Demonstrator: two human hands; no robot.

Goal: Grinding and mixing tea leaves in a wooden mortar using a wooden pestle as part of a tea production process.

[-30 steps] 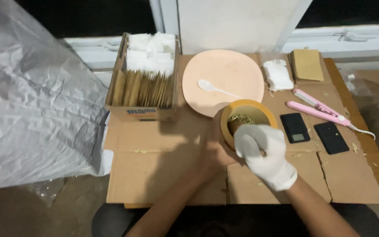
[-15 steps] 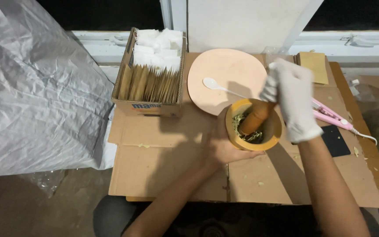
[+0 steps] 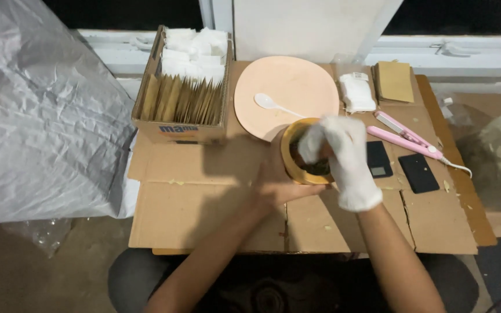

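A view from above of a person seated at a low table (image 3: pixel 204 214) covered with flattened brown cardboard sheets, lit from overhead in an otherwise dim room. Near the middle of the table stands a yellow-orange mortar (image 3: pixel 294 157) with dark crushed material inside. The bare left hand (image 3: pixel 275 184) wraps its fingers around the mortar's left side, steadying it. The right hand (image 3: pixel 343 156), in a white glove, is fisted over the mouth of the mortar; what it grips is hidden under the glove. Just behind the mortar lies a round peach-coloured plate (image 3: pixel 288 93) with a white plastic spoon (image 3: pixel 275 104) resting on it. To the left of the plate sits an open cardboard box (image 3: pixel 181 87), filled with upright brown paper envelopes at the front and white packets at the back. To the right of the plate are a small clear bag of white items (image 3: pixel 357 93) and a stack of brown paper pouches (image 3: pixel 394 81). Nearer the right hand lie a pink flat-iron-shaped tool (image 3: pixel 407 136) with a white cord, a small black digital scale (image 3: pixel 379 159), and its flat black lid (image 3: pixel 418 173). A large crumpled sheet of clear plastic (image 3: pixel 42 116) fills the left side of the view. Behind the table runs a white window frame (image 3: pixel 453 52) with dark glass.
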